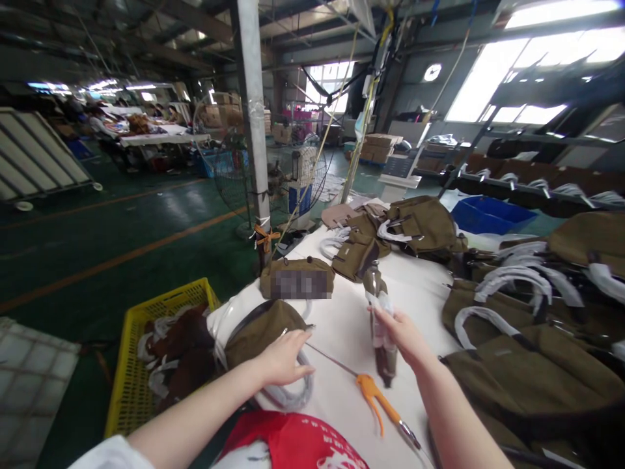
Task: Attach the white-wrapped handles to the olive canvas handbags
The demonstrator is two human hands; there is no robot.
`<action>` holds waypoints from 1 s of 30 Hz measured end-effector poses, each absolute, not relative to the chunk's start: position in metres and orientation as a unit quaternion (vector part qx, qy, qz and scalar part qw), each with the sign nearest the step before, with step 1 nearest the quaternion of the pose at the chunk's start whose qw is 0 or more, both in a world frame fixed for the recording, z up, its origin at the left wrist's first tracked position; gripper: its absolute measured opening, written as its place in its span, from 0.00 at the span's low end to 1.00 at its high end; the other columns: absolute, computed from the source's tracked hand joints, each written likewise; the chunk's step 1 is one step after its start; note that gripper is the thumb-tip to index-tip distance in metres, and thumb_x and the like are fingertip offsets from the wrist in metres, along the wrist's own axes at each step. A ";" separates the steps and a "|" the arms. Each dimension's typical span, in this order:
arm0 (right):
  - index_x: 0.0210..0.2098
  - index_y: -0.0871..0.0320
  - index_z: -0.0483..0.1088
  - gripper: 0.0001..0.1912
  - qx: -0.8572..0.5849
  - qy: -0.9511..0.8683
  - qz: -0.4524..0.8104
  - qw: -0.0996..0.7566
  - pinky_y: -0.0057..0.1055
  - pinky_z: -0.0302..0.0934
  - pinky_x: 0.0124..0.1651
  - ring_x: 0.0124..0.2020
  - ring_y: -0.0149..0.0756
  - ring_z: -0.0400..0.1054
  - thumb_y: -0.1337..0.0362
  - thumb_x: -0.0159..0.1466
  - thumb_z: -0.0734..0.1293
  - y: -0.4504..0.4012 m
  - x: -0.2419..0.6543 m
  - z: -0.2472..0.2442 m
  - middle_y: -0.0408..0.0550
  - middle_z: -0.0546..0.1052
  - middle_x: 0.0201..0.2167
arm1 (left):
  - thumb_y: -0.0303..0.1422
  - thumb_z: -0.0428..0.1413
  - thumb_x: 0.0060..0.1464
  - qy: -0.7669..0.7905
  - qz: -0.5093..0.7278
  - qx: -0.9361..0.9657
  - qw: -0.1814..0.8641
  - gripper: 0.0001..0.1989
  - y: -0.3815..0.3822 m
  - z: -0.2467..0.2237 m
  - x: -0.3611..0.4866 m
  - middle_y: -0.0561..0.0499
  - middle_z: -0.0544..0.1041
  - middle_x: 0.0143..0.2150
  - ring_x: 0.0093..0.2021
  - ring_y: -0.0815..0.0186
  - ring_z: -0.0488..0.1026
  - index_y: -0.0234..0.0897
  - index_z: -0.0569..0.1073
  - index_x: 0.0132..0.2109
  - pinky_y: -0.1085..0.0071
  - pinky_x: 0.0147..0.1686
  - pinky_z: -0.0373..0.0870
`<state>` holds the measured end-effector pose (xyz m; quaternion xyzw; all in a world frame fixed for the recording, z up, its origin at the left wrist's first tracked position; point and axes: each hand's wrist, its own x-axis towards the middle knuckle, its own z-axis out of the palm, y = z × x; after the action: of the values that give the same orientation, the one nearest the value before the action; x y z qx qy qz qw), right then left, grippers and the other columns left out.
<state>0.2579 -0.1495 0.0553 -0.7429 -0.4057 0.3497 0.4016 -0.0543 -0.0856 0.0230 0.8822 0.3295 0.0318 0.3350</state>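
My left hand [286, 359] lies on an olive handbag [263, 332] at the near left of the white table. Its fingers are stretched out over the bag's edge, with the thumb apart, above a plastic-wrapped handle [291, 398]. My right hand [404, 333] is closed around a folded olive strap [383, 348] in clear plastic, slightly blurred. Between the hands and nearer to me, an orange air blow gun [375, 394] with a long thin nozzle rests on the tabletop. A second olive bag [278, 277] sits just beyond the first, its front partly blurred.
More olive bags with wrapped handles [532, 358] crowd the right side; others [359, 251] lie at the far end. A yellow crate [120, 384] holding brown bags stands at left. A metal post [251, 117] and a fan [229, 182] are beyond the white table [336, 339].
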 end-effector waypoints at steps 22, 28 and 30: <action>0.54 0.53 0.64 0.19 -0.690 -0.628 0.276 0.231 0.37 0.66 0.42 0.37 0.42 0.74 0.54 0.66 0.60 -0.228 0.095 0.073 0.48 0.79 0.36 | 0.55 0.55 0.54 0.468 0.387 0.165 0.777 0.26 -0.086 0.010 -0.001 0.63 0.48 0.13 0.13 0.77 0.46 0.39 0.60 0.23 0.77 0.15 0.40; 0.40 0.53 0.69 0.09 -0.619 -0.683 0.333 0.200 0.31 0.66 0.44 0.41 0.39 0.76 0.68 0.63 0.60 -0.224 0.080 0.037 0.48 0.81 0.39 | 0.56 0.56 0.53 0.480 0.380 0.134 0.779 0.28 -0.083 0.005 -0.005 0.64 0.47 0.14 0.13 0.77 0.45 0.39 0.59 0.22 0.77 0.15 0.39; 0.44 0.53 0.71 0.12 -0.615 -0.724 0.276 0.146 0.33 0.67 0.43 0.43 0.43 0.76 0.68 0.62 0.62 -0.223 0.086 0.020 0.51 0.81 0.42 | 0.57 0.56 0.51 0.480 0.374 0.132 0.782 0.28 -0.087 0.002 -0.003 0.64 0.46 0.14 0.13 0.77 0.45 0.39 0.59 0.22 0.77 0.15 0.39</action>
<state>0.0862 -0.2225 0.0196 -0.6150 -0.7242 0.2757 0.1459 -0.0028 -0.0872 0.0016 0.1323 0.4803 0.3739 0.7823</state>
